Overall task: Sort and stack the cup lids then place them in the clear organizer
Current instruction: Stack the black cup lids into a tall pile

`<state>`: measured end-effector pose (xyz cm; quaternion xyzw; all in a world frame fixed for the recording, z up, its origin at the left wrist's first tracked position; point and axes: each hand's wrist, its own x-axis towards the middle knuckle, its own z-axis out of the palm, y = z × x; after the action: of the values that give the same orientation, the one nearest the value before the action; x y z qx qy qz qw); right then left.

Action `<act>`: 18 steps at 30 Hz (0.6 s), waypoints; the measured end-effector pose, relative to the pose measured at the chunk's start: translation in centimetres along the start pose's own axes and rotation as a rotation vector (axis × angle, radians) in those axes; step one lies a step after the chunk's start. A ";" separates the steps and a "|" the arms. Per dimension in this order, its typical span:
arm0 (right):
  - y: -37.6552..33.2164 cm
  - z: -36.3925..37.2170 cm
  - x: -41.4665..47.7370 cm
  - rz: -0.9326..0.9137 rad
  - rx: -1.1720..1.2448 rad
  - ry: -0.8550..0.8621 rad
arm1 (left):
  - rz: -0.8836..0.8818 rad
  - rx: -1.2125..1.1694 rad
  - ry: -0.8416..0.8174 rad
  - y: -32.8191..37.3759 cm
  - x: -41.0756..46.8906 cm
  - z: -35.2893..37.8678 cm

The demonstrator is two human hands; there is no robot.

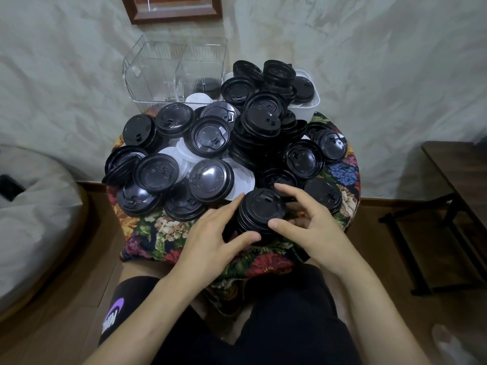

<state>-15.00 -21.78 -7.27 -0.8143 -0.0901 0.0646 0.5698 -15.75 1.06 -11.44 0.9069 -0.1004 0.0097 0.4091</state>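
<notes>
— Black plastic, thin-walled: how will that stack of black lids (261,214) handle?

— Light and springy, I judge, and slick at the rims. Nested lids could slide apart if pinched at the top alone. It stands at six o'clock on the surface (147,233), nearest the person.

— And the hold?

— The left hand (210,233) wraps the stack's nine o'clock side, thumb curled at the near edge. The right hand (316,222) cups the three o'clock side, its fingers (287,191) curved over the far rim. Both grip it, loosely by the look.

— Where best to take it?

— By the sides, low down, so the bottom lid comes along. The clear organizer (158,72) stands at eleven o'clock, with loose lids (210,138) heaped between.
</notes>
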 end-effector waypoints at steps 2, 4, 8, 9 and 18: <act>-0.3 0.1 0.1 -0.009 0.041 -0.051 | -0.007 0.006 -0.002 0.0 0.0 0.0; -0.5 0.1 0.2 -0.015 0.036 -0.060 | -0.019 0.006 -0.004 0.2 0.0 -0.1; -0.4 0.2 0.4 -0.047 -0.104 0.034 | -0.029 0.000 -0.018 0.3 0.1 -0.2; -0.5 0.3 0.3 -0.060 -0.124 0.056 | -0.017 0.008 -0.024 0.3 0.1 -0.2; -0.6 1.1 0.3 -0.035 -0.237 0.025 | -0.014 0.006 -0.001 0.4 0.0 -0.3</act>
<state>-15.00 -20.54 -7.08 -0.8749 -0.1043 0.0332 0.4717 -15.82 1.05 -10.94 0.9087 -0.0942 0.0067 0.4066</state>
